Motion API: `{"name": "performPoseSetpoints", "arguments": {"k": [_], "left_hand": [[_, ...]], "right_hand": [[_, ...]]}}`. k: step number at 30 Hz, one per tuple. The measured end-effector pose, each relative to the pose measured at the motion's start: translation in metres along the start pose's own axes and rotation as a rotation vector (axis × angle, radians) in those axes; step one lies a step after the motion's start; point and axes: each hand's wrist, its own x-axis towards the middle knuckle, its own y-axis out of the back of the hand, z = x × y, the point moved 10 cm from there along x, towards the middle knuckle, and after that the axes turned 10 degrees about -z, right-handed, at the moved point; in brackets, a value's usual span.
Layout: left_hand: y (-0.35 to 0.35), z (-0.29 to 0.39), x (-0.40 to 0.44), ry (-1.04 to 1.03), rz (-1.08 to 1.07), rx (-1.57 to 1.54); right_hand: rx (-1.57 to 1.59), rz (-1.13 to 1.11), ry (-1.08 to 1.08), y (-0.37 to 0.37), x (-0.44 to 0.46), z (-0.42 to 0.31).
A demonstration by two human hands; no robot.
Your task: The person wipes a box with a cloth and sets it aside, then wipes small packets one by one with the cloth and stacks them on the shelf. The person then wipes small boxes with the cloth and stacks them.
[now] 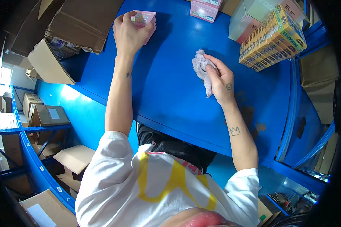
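At the back left of the blue table (170,87), my left hand (132,33) is closed on a pink printed packet (147,17), gripping it from above; part of the packet is hidden under my fingers. My right hand (219,77) pinches a crumpled pale lilac cloth (203,70) above the middle right of the table. A second pink packet or box (204,10) lies at the back edge, apart from both hands.
Yellow boxes (271,39) stand in a row at the right, with a pale green and pink carton (243,22) behind. An open brown cardboard box (79,24) sits at the back left. Blue shelving (45,170) with cartons is at the left, and a blue metal frame edges the right.
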Motion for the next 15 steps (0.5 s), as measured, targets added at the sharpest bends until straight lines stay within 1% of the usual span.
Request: {"name": "performPoseSetpoints", "arguments": {"k": [3,8,15], "left_hand": [[-0.0028,-0.0041,0.0001,0.028,-0.020,-0.035],[-0.0038,-0.0053,0.0022,-0.004,-0.020,0.010],[-0.0052,-0.0091,0.0025,0.010,-0.022,-0.012]], "right_hand": [[-0.014,-0.004,0.007,-0.0004,-0.0001,-0.0018],[-0.011,-0.002,-0.005,-0.0002,-0.0007,0.0009],[-0.018,0.006,0.009,-0.0005,-0.0012,-0.0033]]}}
